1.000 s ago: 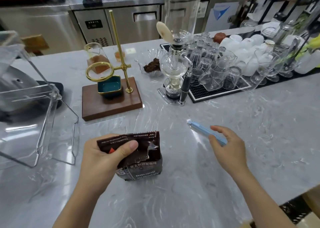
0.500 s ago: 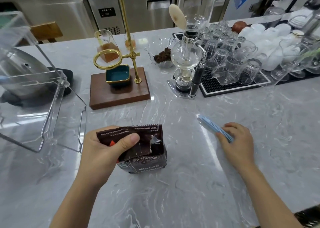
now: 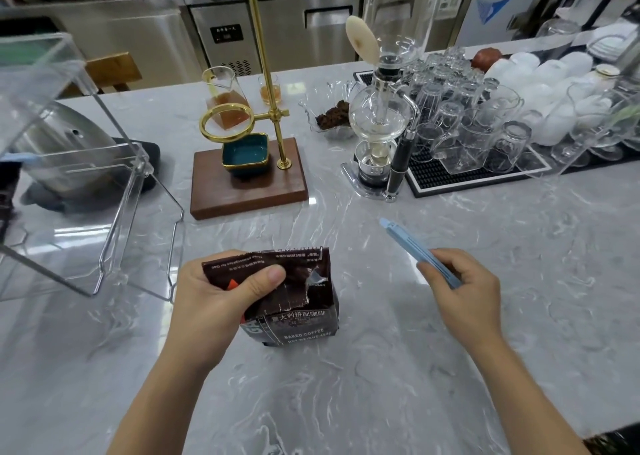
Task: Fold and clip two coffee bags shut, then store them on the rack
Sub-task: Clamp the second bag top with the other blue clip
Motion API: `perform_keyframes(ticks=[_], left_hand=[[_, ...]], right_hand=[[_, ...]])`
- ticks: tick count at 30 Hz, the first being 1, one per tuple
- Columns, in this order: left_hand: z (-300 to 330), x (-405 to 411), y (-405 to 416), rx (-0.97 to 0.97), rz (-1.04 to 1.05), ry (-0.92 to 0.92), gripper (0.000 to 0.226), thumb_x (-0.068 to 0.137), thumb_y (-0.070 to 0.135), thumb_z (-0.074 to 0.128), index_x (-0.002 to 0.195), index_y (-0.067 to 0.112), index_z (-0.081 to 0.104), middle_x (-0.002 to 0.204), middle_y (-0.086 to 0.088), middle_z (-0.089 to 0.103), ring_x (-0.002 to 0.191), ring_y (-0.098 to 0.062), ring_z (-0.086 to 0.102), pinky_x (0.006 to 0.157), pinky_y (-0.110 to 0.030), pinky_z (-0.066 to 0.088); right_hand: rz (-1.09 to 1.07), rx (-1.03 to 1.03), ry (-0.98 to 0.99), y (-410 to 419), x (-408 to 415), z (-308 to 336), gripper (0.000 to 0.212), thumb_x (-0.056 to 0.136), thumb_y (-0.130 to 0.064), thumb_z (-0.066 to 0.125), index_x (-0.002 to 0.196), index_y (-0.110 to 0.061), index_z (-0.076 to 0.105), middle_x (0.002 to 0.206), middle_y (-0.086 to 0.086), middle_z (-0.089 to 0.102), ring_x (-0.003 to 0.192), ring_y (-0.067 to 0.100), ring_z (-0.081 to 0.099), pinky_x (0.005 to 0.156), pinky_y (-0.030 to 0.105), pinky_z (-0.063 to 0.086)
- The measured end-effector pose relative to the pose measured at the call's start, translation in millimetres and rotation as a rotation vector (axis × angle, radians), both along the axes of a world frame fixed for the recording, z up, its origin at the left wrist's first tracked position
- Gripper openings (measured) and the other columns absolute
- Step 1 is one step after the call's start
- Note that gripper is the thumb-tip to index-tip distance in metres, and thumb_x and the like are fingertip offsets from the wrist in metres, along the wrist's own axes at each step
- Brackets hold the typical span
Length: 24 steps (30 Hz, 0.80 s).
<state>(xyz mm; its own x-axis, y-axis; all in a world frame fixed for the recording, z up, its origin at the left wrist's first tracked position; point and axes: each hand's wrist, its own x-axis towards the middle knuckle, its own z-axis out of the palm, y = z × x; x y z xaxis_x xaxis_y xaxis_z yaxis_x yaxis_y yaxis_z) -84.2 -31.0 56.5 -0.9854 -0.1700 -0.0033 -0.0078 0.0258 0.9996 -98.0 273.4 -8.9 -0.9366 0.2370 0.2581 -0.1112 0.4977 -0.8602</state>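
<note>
coffee bag (image 3: 298,309) in left hand (image 3: 211,302)

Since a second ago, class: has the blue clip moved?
Yes. The right hand has lifted the clip off the counter, tip raised toward the siphon.

The left hand (image 3: 211,302) covers the left side of the coffee bag (image 3: 294,302), hiding its fingers behind it. The right hand (image 3: 460,288) hides the near end of the blue clip (image 3: 412,248). Left of the bag, the clear plastic box (image 3: 69,164) runs off the frame's edge.
</note>
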Motion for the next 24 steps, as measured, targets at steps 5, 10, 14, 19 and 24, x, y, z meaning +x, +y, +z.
perform_keyframes(ticks=[5, 10, 14, 19, 24], left_hand=[[-1, 1, 1, 0.023, 0.001, 0.017, 0.031, 0.060, 0.034, 0.088, 0.079, 0.011, 0.081, 0.079, -0.027, 0.075, 0.078, -0.057, 0.068, 0.068, -0.073, 0.054], [0, 2, 1, 0.072, -0.013, -0.004, 0.045, 0.054, 0.047, 0.094, 0.079, 0.013, 0.082, 0.076, -0.016, 0.079, 0.073, -0.042, 0.075, 0.073, -0.066, 0.057], [1, 4, 3, 0.086, -0.034, -0.015, 0.029, 0.058, 0.038, 0.090, 0.076, 0.016, 0.081, 0.070, -0.005, 0.079, 0.069, -0.026, 0.074, 0.071, -0.053, 0.058], [3, 6, 2, 0.065, -0.033, -0.018, 0.025, 0.062, 0.033, 0.088, 0.078, 0.015, 0.082, 0.073, -0.008, 0.079, 0.072, -0.031, 0.075, 0.071, -0.055, 0.060], [4, 7, 2, 0.062, -0.047, -0.012, 0.021, 0.063, 0.033, 0.087, 0.077, 0.018, 0.082, 0.071, -0.004, 0.080, 0.069, -0.023, 0.077, 0.062, -0.039, 0.063]], right_hand=[[0.090, -0.094, 0.011, -15, 2, 31, 0.039, 0.084, -0.005, 0.077, 0.088, -0.043, 0.070, 0.089, -0.012, 0.071, 0.079, 0.006, 0.067, 0.067, 0.009, 0.050], [0.175, -0.241, -0.052, -23, 5, 54, 0.039, 0.079, -0.007, 0.081, 0.085, -0.046, 0.076, 0.077, -0.013, 0.075, 0.064, 0.005, 0.068, 0.059, 0.012, 0.052], [0.238, -0.293, -0.057, -28, 7, 67, 0.028, 0.081, -0.001, 0.078, 0.090, -0.028, 0.077, 0.066, -0.007, 0.072, 0.051, 0.006, 0.062, 0.050, 0.010, 0.048], [0.324, -0.439, -0.134, -37, 8, 80, 0.018, 0.073, -0.021, 0.078, 0.091, -0.021, 0.079, 0.072, 0.015, 0.073, 0.044, 0.013, 0.054, 0.045, 0.014, 0.044], [0.437, -0.577, -0.242, -33, 8, 91, 0.030, 0.067, -0.030, 0.080, 0.094, -0.020, 0.079, 0.070, 0.019, 0.072, 0.039, 0.012, 0.042, 0.040, 0.016, 0.039]])
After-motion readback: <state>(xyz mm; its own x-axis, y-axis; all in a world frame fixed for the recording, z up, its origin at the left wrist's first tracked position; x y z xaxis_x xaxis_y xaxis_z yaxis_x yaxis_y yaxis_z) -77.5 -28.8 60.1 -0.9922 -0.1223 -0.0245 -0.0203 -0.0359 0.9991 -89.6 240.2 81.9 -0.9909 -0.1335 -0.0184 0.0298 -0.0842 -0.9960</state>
